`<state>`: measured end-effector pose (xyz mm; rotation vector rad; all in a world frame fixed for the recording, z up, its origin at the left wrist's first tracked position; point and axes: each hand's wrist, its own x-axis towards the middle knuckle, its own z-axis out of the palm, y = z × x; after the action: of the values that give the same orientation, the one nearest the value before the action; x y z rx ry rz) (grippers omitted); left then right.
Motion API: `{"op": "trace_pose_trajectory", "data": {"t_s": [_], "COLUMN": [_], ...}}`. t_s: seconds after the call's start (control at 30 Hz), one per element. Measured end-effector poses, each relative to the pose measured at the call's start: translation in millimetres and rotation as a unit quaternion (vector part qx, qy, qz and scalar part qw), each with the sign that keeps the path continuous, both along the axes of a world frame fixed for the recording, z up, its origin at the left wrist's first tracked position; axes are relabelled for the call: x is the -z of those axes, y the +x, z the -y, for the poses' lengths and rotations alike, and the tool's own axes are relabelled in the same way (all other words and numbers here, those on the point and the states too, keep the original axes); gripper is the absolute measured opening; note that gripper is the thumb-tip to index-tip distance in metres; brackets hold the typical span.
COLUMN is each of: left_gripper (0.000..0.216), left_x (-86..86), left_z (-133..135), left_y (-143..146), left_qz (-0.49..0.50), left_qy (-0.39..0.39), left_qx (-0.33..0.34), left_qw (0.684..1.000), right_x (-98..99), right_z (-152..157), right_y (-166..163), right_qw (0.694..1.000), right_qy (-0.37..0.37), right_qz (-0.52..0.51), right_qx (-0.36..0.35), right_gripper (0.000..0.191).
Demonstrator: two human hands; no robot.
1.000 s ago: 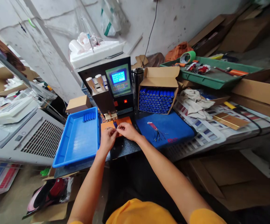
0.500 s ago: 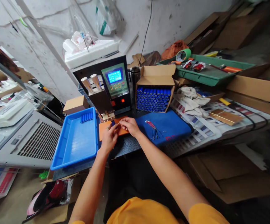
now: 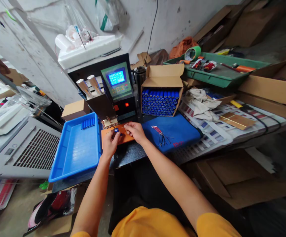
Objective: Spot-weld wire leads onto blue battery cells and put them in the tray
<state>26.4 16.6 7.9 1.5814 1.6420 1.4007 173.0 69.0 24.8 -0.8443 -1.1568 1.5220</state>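
Note:
My left hand (image 3: 111,142) is closed on a blue cylindrical battery cell (image 3: 116,130), its round end facing me, over the orange board (image 3: 106,137). Just to the right, my right hand (image 3: 136,132) has its fingertips pinched together above the same board. Whatever small thing lies in that pinch is too small to make out. Close behind the cell stand the copper-coloured electrode pins (image 3: 109,119) of a spot welder (image 3: 97,104) with a lit blue screen (image 3: 116,78).
A blue tray (image 3: 76,168) on the left holds several blue cells (image 3: 88,123). An open cardboard box (image 3: 164,70) packed with cells stands behind a blue mat (image 3: 182,130) bearing red and black wires (image 3: 160,134). Further right are a green tray (image 3: 207,76) and a white cloth (image 3: 202,103).
My hands have drawn apart; the right one no longer meets the cell. The cell's round end now shows between my left fingers. The camera view has shifted slightly.

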Motion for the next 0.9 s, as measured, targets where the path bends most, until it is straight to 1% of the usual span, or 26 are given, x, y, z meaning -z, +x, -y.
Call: {"op": "trace_pose_trajectory", "data": {"t_s": [0.1,0.27,0.43,0.67,0.8,0.9], "left_gripper": [0.023,0.027,0.026,0.03,0.027,0.03], "left_x": [0.5,5.0,6.5,12.5,12.5,11.9], "left_z": [-4,-3,-2,-4,-5,-5], "left_y": [-2,0,1,-2,0,0], "left_qz": [-0.007,0.04,0.032,0.014,0.011,0.012], "left_qy": [0.01,-0.032,-0.022,-0.006,0.004,-0.003], "left_qx": [-0.008,0.011,0.0,0.009,0.008,0.003], "left_qw": [1.0,0.999,0.999,1.0,1.0,1.0], "right_x": [1.6,5.0,2.7,-1.4,-3.9,-5.7], "right_z": [-1,-3,-2,1,3,4], "right_y": [-1,-8,-17,-30,-33,-34], "right_qw": [1.0,0.998,0.996,0.995,0.988,0.98], "right_qy": [0.009,0.028,0.036,0.05,0.069,0.08], "right_qz": [0.014,0.045,0.072,0.082,0.128,0.168], "right_qx": [0.007,0.026,0.035,0.032,0.05,0.065], "right_gripper": [0.03,0.027,0.024,0.022,0.024,0.024]}}
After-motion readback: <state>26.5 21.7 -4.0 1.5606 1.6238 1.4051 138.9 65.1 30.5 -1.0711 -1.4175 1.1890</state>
